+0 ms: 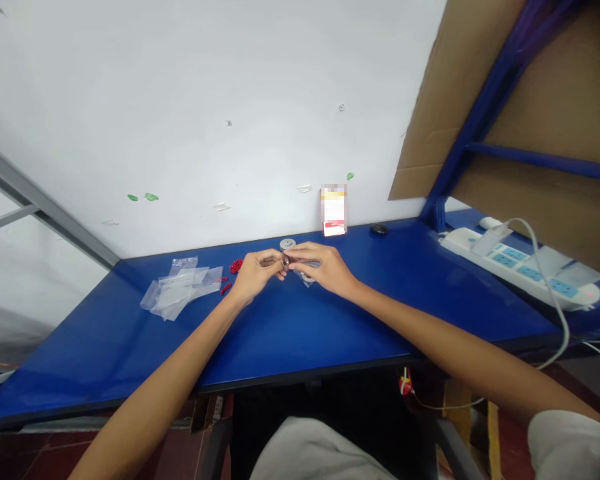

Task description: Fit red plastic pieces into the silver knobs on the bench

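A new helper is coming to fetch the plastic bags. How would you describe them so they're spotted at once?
Start with the blue table below the white wall. On its left part, left of the person's left hand, lies an overlapping pile of flat plastic bags. They are see-through and whitish, unlike the small bright red items beside them.

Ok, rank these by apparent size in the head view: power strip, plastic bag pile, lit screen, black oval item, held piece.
1. Power strip
2. Plastic bag pile
3. Lit screen
Black oval item and held piece: both smaller; order unsure, the piece being partly covered.
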`<state>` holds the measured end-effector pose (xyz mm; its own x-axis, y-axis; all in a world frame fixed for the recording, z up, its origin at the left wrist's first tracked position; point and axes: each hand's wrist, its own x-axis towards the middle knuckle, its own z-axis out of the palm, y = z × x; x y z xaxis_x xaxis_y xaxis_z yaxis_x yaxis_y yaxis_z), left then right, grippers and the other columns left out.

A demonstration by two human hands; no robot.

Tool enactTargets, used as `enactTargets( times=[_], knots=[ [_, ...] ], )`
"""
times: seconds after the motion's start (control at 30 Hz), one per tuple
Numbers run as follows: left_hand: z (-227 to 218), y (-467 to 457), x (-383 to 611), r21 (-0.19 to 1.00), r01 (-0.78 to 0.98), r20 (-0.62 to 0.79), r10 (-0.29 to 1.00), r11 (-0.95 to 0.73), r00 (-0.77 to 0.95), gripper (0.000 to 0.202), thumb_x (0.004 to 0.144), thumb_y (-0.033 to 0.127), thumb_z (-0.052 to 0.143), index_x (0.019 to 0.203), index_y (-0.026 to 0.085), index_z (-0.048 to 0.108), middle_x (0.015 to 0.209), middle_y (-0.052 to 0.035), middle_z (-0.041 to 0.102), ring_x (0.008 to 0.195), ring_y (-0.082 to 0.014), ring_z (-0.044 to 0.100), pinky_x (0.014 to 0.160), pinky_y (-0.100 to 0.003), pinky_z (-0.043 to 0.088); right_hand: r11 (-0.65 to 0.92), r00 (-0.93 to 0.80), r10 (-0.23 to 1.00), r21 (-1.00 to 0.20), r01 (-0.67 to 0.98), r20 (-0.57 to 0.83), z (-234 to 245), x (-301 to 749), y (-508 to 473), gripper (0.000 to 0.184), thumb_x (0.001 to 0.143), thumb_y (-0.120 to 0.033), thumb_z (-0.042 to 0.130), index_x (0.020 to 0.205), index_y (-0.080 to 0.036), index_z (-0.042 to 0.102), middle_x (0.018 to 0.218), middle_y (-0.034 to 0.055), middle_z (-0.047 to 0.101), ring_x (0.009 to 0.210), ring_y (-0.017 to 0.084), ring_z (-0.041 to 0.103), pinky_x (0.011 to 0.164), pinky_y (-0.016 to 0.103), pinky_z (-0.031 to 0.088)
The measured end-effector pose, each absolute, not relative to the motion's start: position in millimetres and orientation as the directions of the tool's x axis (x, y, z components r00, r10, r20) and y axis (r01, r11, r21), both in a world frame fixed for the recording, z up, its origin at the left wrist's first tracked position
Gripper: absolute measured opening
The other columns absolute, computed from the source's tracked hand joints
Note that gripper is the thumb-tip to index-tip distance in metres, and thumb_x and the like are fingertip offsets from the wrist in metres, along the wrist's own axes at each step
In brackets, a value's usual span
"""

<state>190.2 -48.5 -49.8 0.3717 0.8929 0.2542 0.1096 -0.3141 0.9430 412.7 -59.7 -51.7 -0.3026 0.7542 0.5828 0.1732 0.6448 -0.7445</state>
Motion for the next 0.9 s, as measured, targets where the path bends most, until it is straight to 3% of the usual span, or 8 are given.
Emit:
enactTargets(
  times=[0.3,0.6,0.9],
  knots=[
    [-52.4,-46.7,192.0,0.924,0.179,0.234,0.868,-0.339,0.437,0.042,0.097,0.057,0.071,0.088,0.016,0.073,0.078,-0.006,0.073,0.069,-0.0175,0.07,0.067,-0.031,0.062,0.508,-0.205,0.848,-0.86,0.053,0.489,-61.7,410.4,-60.6,0.016,0.085,-0.032,0.086,0.1,-0.029,0.088,0.118,0.0034,0.084,0.115,0.029,0.079,0.109,0.047,0.062],
    [-47.9,-51.6,194.2,0.876,0.178,0.324,0.819,-0.449,0.473,0.042,0.101,0.057,0.067,0.084,0.019,0.063,0.078,-0.0029,0.067,0.066,-0.0161,0.066,0.068,-0.031,0.058,0.449,-0.129,0.883,-0.892,-0.05,0.451,-61.6,402.5,-64.5,0.019,0.081,-0.039,0.09,0.095,-0.027,0.088,0.12,0.0055,0.083,0.114,0.029,0.079,0.111,0.047,0.06],
    [-52.9,-50.4,190.6,0.877,0.166,0.308,0.792,-0.451,0.527,0.046,0.104,0.061,0.059,0.083,0.02,0.056,0.071,0.0015,0.054,0.062,-0.0133,0.053,0.06,-0.026,0.046,0.406,-0.137,0.895,-0.903,-0.138,0.424,-62.5,397.5,-67.7,0.019,0.08,-0.039,0.091,0.093,-0.025,0.087,0.12,0.0068,0.083,0.115,0.029,0.079,0.109,0.045,0.061]
  ],
)
